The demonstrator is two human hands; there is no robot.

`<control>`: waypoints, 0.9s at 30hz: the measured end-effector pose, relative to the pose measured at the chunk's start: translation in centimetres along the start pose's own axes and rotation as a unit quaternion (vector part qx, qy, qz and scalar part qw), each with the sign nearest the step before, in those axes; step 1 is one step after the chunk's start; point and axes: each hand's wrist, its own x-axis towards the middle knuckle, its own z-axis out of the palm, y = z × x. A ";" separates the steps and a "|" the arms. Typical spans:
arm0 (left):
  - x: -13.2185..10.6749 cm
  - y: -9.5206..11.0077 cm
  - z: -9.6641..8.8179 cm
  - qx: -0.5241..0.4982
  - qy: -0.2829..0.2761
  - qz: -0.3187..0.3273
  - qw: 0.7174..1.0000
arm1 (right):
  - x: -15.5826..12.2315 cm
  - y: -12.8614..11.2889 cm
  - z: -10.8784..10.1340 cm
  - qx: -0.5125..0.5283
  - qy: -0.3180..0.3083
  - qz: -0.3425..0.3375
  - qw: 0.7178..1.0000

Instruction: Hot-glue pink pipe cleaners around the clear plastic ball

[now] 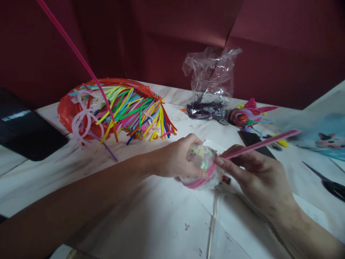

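Hands (174, 158) between pipe cleaners (134, 111) and scissors (334, 188), bag (211, 77) behind

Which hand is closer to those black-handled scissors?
Right. The right hand, pinching a pink pipe cleaner, is left of the scissors, not touching them; the left hand is farther left, gripping a clear, colour-speckled bundle.

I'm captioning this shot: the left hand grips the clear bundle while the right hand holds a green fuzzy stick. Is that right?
The colour is wrong: the head view shows the right hand holding a pink fuzzy stick, while the left hand grips the clear bundle.
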 end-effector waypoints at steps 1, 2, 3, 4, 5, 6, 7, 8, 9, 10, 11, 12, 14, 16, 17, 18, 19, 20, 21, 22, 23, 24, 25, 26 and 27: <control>0.0 0.1 0.1 0.005 0.000 -0.006 1.000 | 0.0 0.0 0.0 0.009 0.004 0.002 1.000; 0.0 0.2 0.1 0.011 0.002 -0.011 1.000 | 0.1 -0.1 0.0 0.017 0.005 0.004 1.000; 0.0 0.3 0.2 0.018 0.006 -0.012 1.000 | 0.2 -0.2 0.0 0.023 0.003 0.005 1.000; 0.1 0.4 0.2 0.028 0.012 -0.011 0.999 | 0.2 -0.3 0.0 0.027 0.000 0.007 1.000; 0.1 0.5 0.3 0.037 0.018 -0.008 0.999 | 0.3 -0.5 -0.1 0.031 -0.006 0.008 0.999; 0.2 0.6 0.4 0.044 0.022 -0.006 0.999 | 0.4 -0.8 -0.1 0.035 -0.014 0.009 0.999; 0.2 0.7 0.4 0.050 0.024 -0.005 0.998 | 0.5 -1.0 -0.2 0.037 -0.021 0.010 0.999; 0.3 0.8 0.4 0.052 0.023 -0.005 0.998 | 0.5 -1.3 -0.2 0.039 -0.026 0.009 0.999; 0.3 1.0 0.5 0.052 0.020 -0.007 0.998 | 0.6 -1.4 -0.3 0.041 -0.030 0.008 0.999; 0.3 1.1 0.5 0.053 0.018 -0.009 0.998 | 0.7 -1.6 -0.3 0.042 -0.034 0.007 0.999; 0.4 1.2 0.6 0.057 0.017 -0.012 0.998 | 0.8 -1.6 -0.4 0.043 -0.037 0.005 0.998; 0.4 1.4 0.7 0.066 0.019 -0.015 0.998 | 0.8 -1.6 -0.4 0.044 -0.039 0.002 0.998; 0.4 1.6 1.0 0.076 0.034 -0.017 0.996 | 0.8 -1.3 -0.6 0.049 -0.040 -0.002 0.998; 0.5 1.7 1.3 0.069 0.049 -0.020 0.996 | 0.8 -0.9 -0.8 0.054 -0.041 -0.002 0.998; 0.6 1.7 1.5 0.066 0.055 -0.020 0.996 | 0.7 -0.7 -0.9 0.054 -0.041 0.000 0.998; 0.6 1.7 1.7 0.067 0.062 -0.020 0.996 | 0.7 -0.6 -1.0 0.053 -0.041 0.003 0.998; 0.7 1.6 1.8 0.072 0.067 -0.019 0.995 | 0.7 -0.5 -1.1 0.051 -0.040 0.006 0.998; 0.8 1.5 2.0 0.080 0.072 -0.019 0.994 | 0.7 -0.4 -1.2 0.048 -0.040 0.009 0.998; 0.8 1.5 2.1 0.089 0.077 -0.019 0.993 | 0.7 -0.4 -1.3 0.046 -0.040 0.012 0.998; 0.8 1.4 2.2 0.093 0.081 -0.021 0.992 | 0.7 -0.5 -1.3 0.044 -0.040 0.015 0.998; 0.9 1.4 2.2 0.095 0.082 -0.023 0.992 | 0.7 -0.5 -1.4 0.043 -0.040 0.018 0.998; 0.9 1.4 2.3 0.098 0.083 -0.026 0.991 | 0.8 -0.5 -1.4 0.043 -0.040 0.021 0.998; 0.9 1.5 2.3 0.099 0.084 -0.028 0.991 | 0.8 -0.6 -1.4 0.042 -0.040 0.024 0.998; 0.9 1.6 2.3 0.100 0.083 -0.028 0.991 | 0.8 -0.6 -1.4 0.042 -0.039 0.027 0.998; 0.9 1.6 2.3 0.100 0.081 -0.028 0.991 | 0.8 -0.5 -1.4 0.041 -0.039 0.029 0.998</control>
